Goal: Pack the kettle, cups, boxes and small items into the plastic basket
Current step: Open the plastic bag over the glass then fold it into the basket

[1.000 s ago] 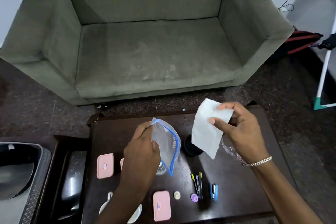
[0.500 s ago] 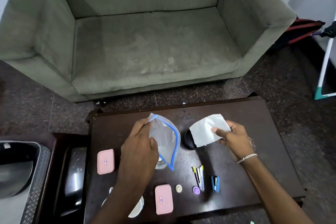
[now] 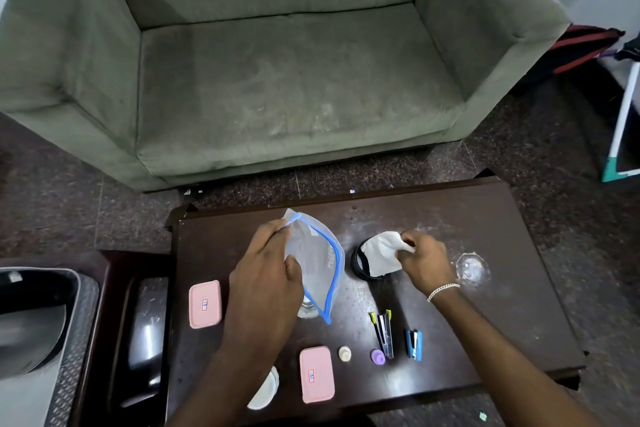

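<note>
A dark table (image 3: pixel 502 236) is set on a speckled floor (image 3: pixel 52 218), with a green sofa (image 3: pixel 277 80) at 12 o'clock and a grey basket (image 3: pixel 74 374) beyond the table's edge at 8 o'clock. The hands are held apart. A bag (image 3: pixel 318 263) is gripped by the left hand (image 3: pixel 266 281), and white paper (image 3: pixel 379 253) is pinched by the right hand (image 3: pixel 426 262) over a black cup (image 3: pixel 358 270). A pink box (image 3: pixel 204 304) is laid at 9 o'clock and a second box (image 3: pixel 317 374) at 7 o'clock by the near edge. Bare tabletop is left at 3 o'clock.

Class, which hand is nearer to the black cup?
Right. The right hand pinches paper over the black cup; the left hand holds a zip bag off to its left.
</note>
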Demonstrator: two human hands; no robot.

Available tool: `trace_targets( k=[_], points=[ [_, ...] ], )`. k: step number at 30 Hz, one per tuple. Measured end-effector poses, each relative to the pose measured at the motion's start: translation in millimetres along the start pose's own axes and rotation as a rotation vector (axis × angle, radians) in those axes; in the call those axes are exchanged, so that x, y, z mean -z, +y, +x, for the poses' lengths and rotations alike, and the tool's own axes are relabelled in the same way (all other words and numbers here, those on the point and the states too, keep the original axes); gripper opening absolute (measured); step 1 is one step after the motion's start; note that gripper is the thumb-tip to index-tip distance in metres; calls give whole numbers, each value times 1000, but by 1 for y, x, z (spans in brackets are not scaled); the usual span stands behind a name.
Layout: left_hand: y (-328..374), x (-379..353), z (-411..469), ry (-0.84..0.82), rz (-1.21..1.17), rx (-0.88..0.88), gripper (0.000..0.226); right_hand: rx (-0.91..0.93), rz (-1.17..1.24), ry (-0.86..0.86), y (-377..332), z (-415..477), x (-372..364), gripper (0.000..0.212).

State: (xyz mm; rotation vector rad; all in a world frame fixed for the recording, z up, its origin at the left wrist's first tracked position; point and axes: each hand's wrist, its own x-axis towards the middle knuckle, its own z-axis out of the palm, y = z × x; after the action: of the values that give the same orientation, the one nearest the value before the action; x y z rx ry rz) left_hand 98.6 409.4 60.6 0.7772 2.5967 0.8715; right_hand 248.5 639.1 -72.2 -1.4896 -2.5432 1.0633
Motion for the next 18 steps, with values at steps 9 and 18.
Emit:
trace_targets(
  k=[9, 18],
  points=[
    [0, 3, -2, -4, -29, 1, 46, 30, -244, -20, -5, -4, -37, 21],
    [-1, 20, -3, 73, -155, 77, 40, 405, 403, 289, -61, -75, 9, 49]
  ],
)
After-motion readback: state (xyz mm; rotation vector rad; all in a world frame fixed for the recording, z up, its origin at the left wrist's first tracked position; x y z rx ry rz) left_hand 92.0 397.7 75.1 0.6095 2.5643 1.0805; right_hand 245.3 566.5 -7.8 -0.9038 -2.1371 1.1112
